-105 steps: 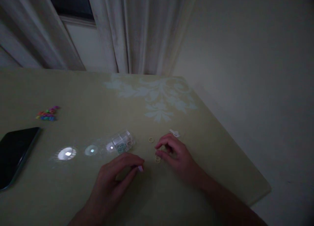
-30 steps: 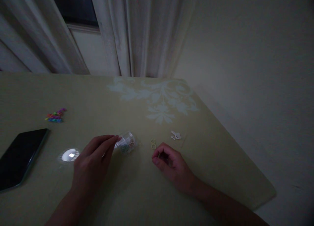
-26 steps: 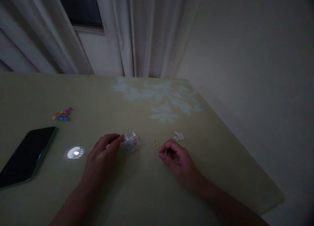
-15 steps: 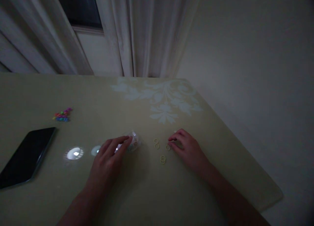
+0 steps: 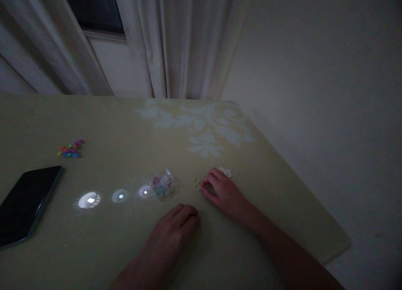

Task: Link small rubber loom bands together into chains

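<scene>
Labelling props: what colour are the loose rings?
The loose rings look pale yellow, best seen in the head view.

Setting: a room, most likely in a home; lighting dim. Evidence: long pale curtains (image 5: 176, 42) beside a dark window (image 5: 94, 9) with a light sill (image 5: 105, 35); plain, bare wall (image 5: 307, 80) to the right. Table (image 5: 125, 126): smooth, yellowish, rounded corners, white leaf-and-scroll pattern (image 5: 205, 126) near its far edge, domestic in style. Phone or tablet (image 5: 28, 202), dark screen, lies at the left. Round glare spots on the tabletop.
</scene>
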`<state>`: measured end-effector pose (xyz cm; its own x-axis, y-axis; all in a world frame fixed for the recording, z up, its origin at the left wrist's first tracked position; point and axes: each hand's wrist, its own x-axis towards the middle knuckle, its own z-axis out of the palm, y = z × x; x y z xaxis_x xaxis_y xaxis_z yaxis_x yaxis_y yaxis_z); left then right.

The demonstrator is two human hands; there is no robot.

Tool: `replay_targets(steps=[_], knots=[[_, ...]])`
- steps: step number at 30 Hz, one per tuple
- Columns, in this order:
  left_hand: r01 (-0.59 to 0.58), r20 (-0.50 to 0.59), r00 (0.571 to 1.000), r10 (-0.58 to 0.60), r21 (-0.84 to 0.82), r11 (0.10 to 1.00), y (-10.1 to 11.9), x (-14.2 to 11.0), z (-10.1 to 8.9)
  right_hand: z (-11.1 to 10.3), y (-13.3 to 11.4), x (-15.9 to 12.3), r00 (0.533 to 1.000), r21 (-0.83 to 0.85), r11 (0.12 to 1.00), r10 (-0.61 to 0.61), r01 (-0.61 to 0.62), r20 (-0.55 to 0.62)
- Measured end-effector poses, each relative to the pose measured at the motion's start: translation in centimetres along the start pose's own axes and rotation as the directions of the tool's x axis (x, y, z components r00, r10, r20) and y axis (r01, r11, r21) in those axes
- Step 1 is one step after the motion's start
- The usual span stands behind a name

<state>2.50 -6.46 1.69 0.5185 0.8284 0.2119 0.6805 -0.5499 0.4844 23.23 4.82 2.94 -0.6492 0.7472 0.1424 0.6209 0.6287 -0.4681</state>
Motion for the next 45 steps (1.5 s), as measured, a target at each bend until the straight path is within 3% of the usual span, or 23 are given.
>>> replay_targets(steps=[9, 15, 22, 27, 31, 34, 38, 42, 45], knots=[[0.102, -0.023, 0.994, -0.104, -0.06, 0.993, -0.1, 0.2, 0.4, 0.5, -0.4, 0.2, 0.999, 0.053, 0.999, -0.012, 0.011, 0.03], [0.071, -0.093, 0.993, -0.069, 0.016, 0.997, -0.9, -0.1, 1.1, 0.9, -0.5, 0.2, 0.998, -0.019, 0.997, -0.068, 0.069, 0.011], [-0.011, -0.14, 0.99, 0.028, 0.117, 0.993, -1.5, -0.4, 0.4, 1.4, -0.9, -0.1, 0.996, -0.195, 0.977, -0.088, 0.09, 0.02], [0.02, -0.207, 0.978, 0.007, 0.128, 0.992, -2.2, -0.5, 0.6, 1.1, -1.0, -0.3, 0.999, -0.036, 0.998, -0.05, 0.05, -0.008], [0.166, -0.263, 0.947, -0.183, -0.085, 0.982, -2.1, -0.5, 0.3, 0.6, -1.4, -0.8, 0.998, 0.204, 0.977, -0.049, 0.055, -0.034], [0.312, -0.255, 0.871, -0.421, -0.375, 0.873, -1.7, -0.5, -0.7, 0.4, -2.0, -1.2, 0.999, 0.385, 0.922, -0.036, 0.046, -0.035], [0.376, -0.187, 0.754, -0.63, -0.663, 0.647, -0.8, 0.0, -2.3, 0.6, -3.1, -1.8, 0.998, 0.519, 0.853, -0.041, 0.057, -0.044], [0.374, -0.053, 0.689, -0.723, -0.828, 0.417, 0.0, 0.7, -2.7, 1.1, -3.7, -2.1, 0.988, 0.496, 0.856, -0.111, 0.149, -0.106], [0.369, 0.006, 0.658, -0.753, -0.874, 0.315, 0.4, 0.9, -2.4, 1.4, -3.6, -2.1, 0.975, 0.458, 0.862, -0.17, 0.218, -0.143]])
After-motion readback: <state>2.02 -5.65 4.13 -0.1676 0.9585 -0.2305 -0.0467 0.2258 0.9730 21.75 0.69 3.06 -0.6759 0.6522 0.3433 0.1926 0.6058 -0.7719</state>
